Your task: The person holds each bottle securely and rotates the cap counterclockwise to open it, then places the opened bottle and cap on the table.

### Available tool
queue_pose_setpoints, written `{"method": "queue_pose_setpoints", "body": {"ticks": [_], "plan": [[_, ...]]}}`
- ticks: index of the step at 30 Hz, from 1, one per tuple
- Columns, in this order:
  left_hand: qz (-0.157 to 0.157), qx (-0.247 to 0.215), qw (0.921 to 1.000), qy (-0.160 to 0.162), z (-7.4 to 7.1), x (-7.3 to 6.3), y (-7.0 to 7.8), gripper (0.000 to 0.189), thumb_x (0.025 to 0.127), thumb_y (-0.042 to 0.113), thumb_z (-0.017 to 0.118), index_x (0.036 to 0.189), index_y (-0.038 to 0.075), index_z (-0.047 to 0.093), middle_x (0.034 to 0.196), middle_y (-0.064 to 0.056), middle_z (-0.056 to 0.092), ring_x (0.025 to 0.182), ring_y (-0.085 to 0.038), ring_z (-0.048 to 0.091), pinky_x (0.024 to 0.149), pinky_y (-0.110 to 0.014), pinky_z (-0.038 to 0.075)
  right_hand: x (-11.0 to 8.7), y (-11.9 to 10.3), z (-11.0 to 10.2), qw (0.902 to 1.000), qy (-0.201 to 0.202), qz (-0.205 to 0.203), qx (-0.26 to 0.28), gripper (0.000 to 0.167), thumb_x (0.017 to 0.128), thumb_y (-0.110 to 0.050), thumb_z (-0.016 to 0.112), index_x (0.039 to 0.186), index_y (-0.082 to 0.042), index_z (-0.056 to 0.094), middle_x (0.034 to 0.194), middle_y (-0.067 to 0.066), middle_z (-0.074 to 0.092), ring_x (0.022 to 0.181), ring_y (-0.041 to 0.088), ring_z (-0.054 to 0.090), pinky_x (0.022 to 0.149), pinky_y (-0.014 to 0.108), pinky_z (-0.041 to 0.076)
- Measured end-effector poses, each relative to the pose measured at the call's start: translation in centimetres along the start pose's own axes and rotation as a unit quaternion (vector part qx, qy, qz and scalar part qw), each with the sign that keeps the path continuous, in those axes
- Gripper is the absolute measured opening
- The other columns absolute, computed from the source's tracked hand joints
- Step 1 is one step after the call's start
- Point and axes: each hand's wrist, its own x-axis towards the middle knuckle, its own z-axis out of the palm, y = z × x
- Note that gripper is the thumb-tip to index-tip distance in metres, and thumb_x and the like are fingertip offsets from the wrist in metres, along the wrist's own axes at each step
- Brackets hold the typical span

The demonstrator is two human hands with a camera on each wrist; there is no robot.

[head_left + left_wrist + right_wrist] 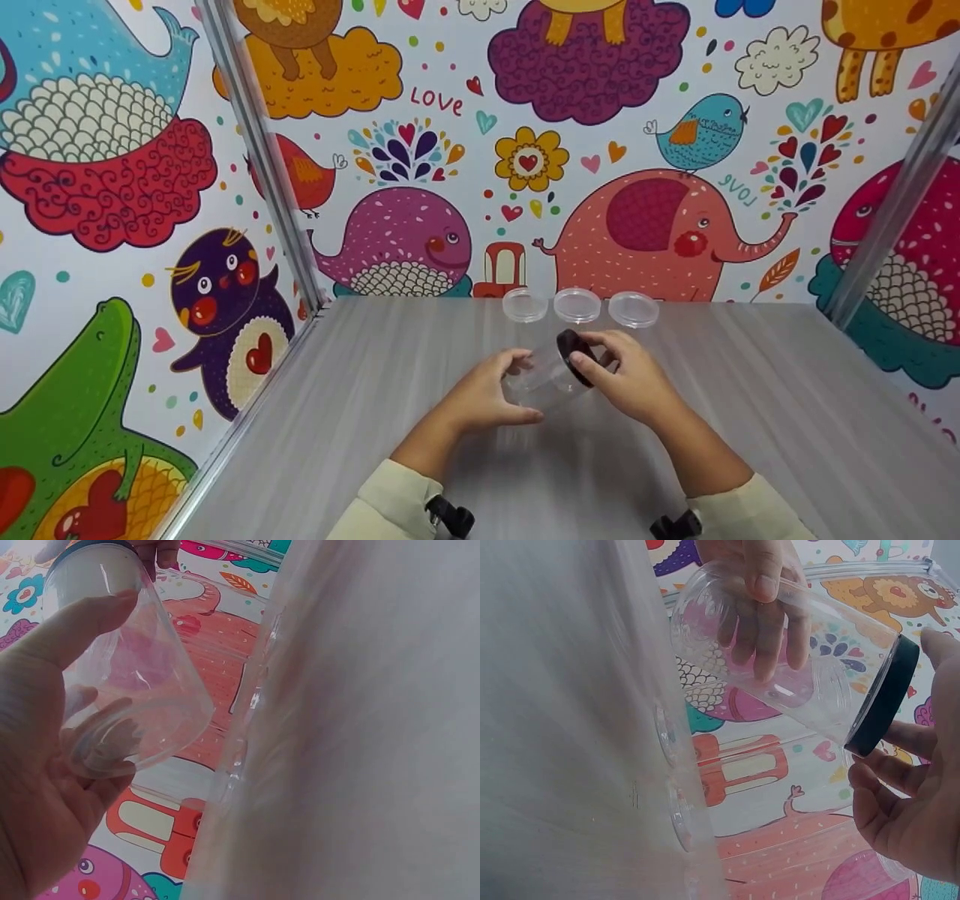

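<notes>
A clear plastic jar (541, 373) with a black screw lid (885, 696) is held tilted above the table, its lid end higher and toward the right. My left hand (480, 394) grips the jar's body near its base; the thumb lies along one side and the fingers show through the clear wall in the right wrist view. At the other end, my right hand (626, 375) holds the black lid by its rim between thumb and fingers. The lid sits on the jar's mouth. Nothing can be seen inside the jar.
Along the table's back edge stand three clear round containers in a row: a left one (525, 306), a middle one (577, 305) and a right one (634, 309). Behind the grey table (360, 390) rises a wall (465, 165) printed with cartoon animals.
</notes>
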Motion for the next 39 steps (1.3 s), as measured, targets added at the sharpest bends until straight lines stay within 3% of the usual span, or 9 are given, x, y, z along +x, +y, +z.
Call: {"method": "queue_pose_setpoints", "body": {"ticks": [7, 14, 24, 28, 32, 35, 39], "plan": [[-0.014, -0.002, 0.9999, 0.004, -0.01, -0.10, 0.13, 0.094, 0.075, 0.042, 0.096, 0.155, 0.024, 0.050, 0.145, -0.003, 0.066, 0.128, -0.020, 0.062, 0.111, -0.053, 0.056, -0.02, 0.14, 0.01, 0.9991, -0.010, -0.041, 0.002, 0.049, 0.101, -0.045, 0.072, 0.145, -0.025, 0.066, 0.139, 0.004, 0.067, 0.110, 0.022, 0.063, 0.084, 0.030, 0.060], [-0.012, -0.001, 0.9999, 0.003, 0.01, -0.07, 0.17, 0.096, 0.075, 0.045, 0.096, 0.156, 0.022, 0.050, 0.147, -0.005, 0.065, 0.131, -0.023, 0.062, 0.112, -0.054, 0.055, 0.00, 0.40, 0.07, 0.9951, -0.002, -0.097, 0.017, 0.046, 0.100, -0.027, 0.072, 0.145, -0.024, 0.067, 0.149, 0.003, 0.065, 0.124, 0.025, 0.063, 0.095, 0.045, 0.060], [-0.009, -0.001, 1.0000, 0.000, 0.02, 0.01, 0.03, 0.093, 0.075, 0.046, 0.096, 0.154, 0.027, 0.051, 0.147, -0.005, 0.065, 0.132, -0.023, 0.061, 0.113, -0.055, 0.055, -0.13, 0.49, 0.19, 0.9921, 0.005, -0.120, 0.037, 0.053, 0.094, -0.008, 0.067, 0.143, -0.030, 0.069, 0.152, 0.000, 0.063, 0.131, 0.024, 0.063, 0.101, 0.041, 0.059], [-0.009, 0.001, 1.0000, 0.001, -0.01, 0.03, 0.00, 0.093, 0.076, 0.044, 0.096, 0.155, 0.027, 0.051, 0.146, -0.003, 0.066, 0.132, -0.022, 0.061, 0.113, -0.054, 0.055, -0.15, 0.40, 0.18, 0.9922, 0.011, -0.121, 0.028, 0.051, 0.095, -0.012, 0.070, 0.142, -0.031, 0.069, 0.151, -0.001, 0.064, 0.132, 0.024, 0.063, 0.102, 0.041, 0.058], [-0.003, -0.003, 1.0000, 0.001, -0.03, 0.01, 0.00, 0.094, 0.075, 0.045, 0.097, 0.155, 0.024, 0.050, 0.146, -0.002, 0.066, 0.133, -0.025, 0.062, 0.113, -0.054, 0.055, -0.18, 0.42, 0.17, 0.9933, 0.025, -0.111, 0.018, 0.046, 0.098, -0.026, 0.074, 0.143, -0.030, 0.067, 0.148, 0.000, 0.065, 0.130, 0.024, 0.063, 0.100, 0.047, 0.058], [-0.002, -0.006, 1.0000, -0.001, 0.04, -0.01, 0.04, 0.095, 0.075, 0.044, 0.097, 0.156, 0.022, 0.050, 0.145, -0.001, 0.066, 0.133, -0.028, 0.062, 0.112, -0.054, 0.055, -0.17, 0.32, 0.12, 0.9960, 0.036, -0.082, 0.006, 0.046, 0.100, -0.039, 0.073, 0.144, -0.028, 0.067, 0.145, 0.002, 0.066, 0.125, 0.025, 0.064, 0.097, 0.049, 0.060], [-0.009, -0.007, 0.9999, -0.002, 0.09, -0.03, 0.12, 0.094, 0.075, 0.044, 0.096, 0.155, 0.025, 0.051, 0.145, -0.002, 0.066, 0.133, -0.030, 0.062, 0.112, -0.054, 0.055, -0.09, 0.20, 0.02, 0.9990, 0.024, -0.036, -0.011, 0.050, 0.100, -0.050, 0.070, 0.145, -0.026, 0.066, 0.143, 0.005, 0.066, 0.117, 0.025, 0.065, 0.087, 0.042, 0.063]]}}
